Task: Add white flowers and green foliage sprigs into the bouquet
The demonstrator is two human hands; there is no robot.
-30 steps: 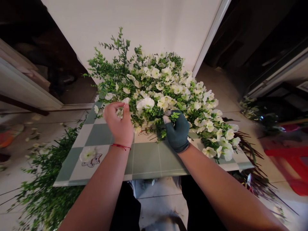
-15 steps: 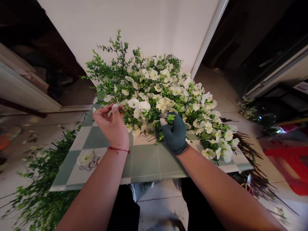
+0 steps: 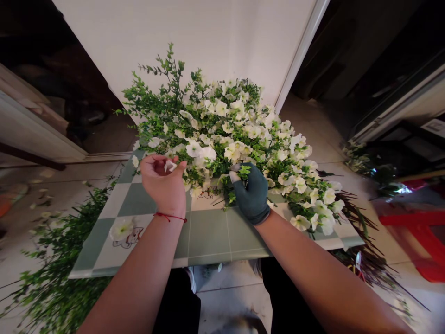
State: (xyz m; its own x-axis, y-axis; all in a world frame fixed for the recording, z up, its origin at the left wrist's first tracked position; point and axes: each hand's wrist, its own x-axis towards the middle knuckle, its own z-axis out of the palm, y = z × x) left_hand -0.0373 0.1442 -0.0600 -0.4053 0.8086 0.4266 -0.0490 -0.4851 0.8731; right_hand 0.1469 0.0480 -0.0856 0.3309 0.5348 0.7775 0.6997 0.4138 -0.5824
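My bare left hand, a red string round its wrist, has its fingers curled round a small white flower, mostly hidden by them. My right hand wears a dark green glove that leaves the fingertips bare. It is closed on a green leafy sprig, whose small leaves poke out between thumb and fingers. Both hands are at the front of a large heap of white flowers with green foliage. A single white flower lies apart on the left of the checked tabletop.
Taller leafy stems lean against a white panel behind the heap. More greenery spreads on the floor at left. Brown stems and scissors are at the right, near a red stool.
My left hand has turned and its fingers have curled inward with the white flower, shifting slightly right. The gloved right hand keeps its grip on the sprig in nearly the same place.
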